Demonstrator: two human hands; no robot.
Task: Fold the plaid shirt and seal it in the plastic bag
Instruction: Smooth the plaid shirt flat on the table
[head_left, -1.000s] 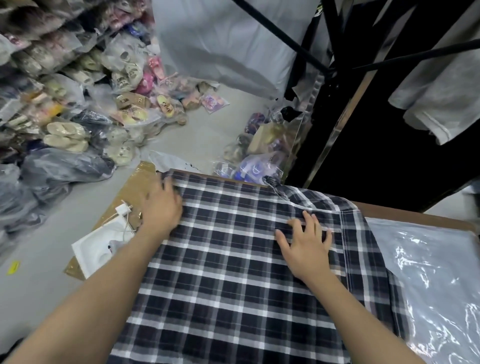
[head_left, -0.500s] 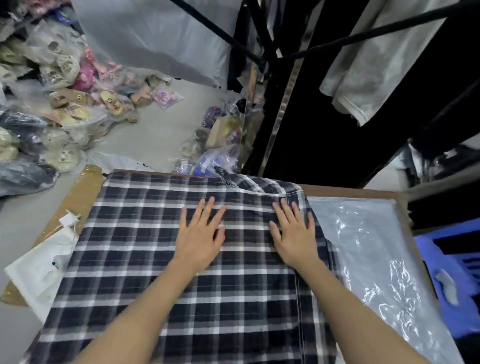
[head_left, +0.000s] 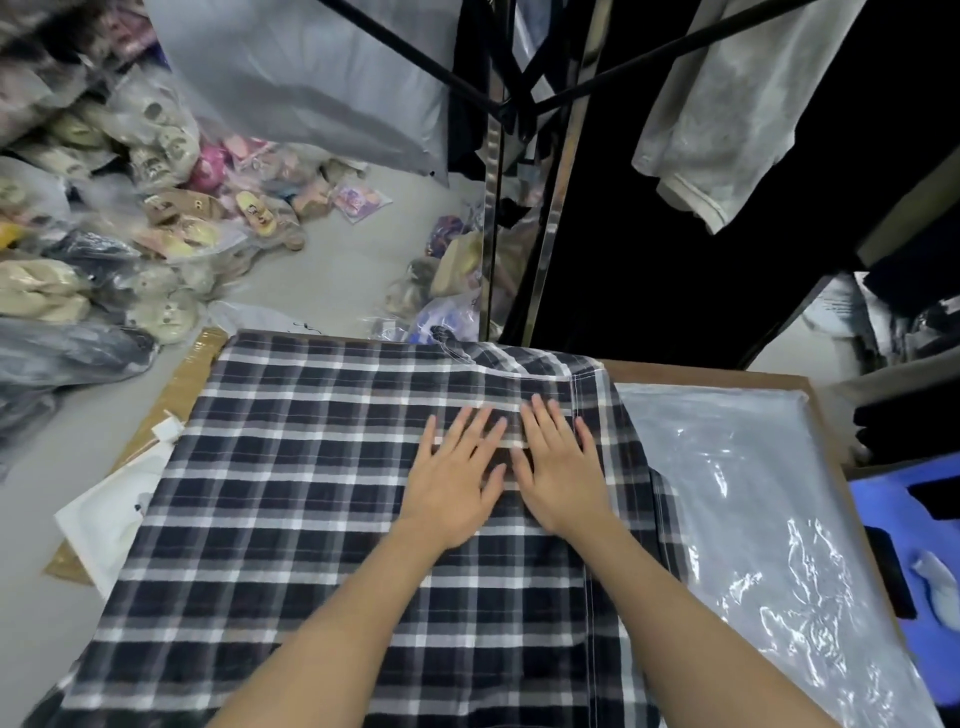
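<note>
On the table (head_left: 696, 370), the plaid shirt (head_left: 291, 493) lies spread flat, collar toward the far edge, covering most of the surface. Left hand (head_left: 452, 483) and right hand (head_left: 563, 475) rest side by side on its upper right part, palms down, near the stitched hem on that side. Fingers (head_left: 460, 431) of both hands are straight and slightly spread; they press the cloth and grasp nothing.

Judgement: the flat palms serve to smooth the fabric and pin it so that a fold lands square. Whether the right side is already turned under cannot be told.

The plastic bag (head_left: 753, 493) lies flat and unfilled just beside the shirt's right edge, presumably kept within reach for packing. A white packet (head_left: 109, 519) sits at the shirt's left edge, clear of the work.
</note>
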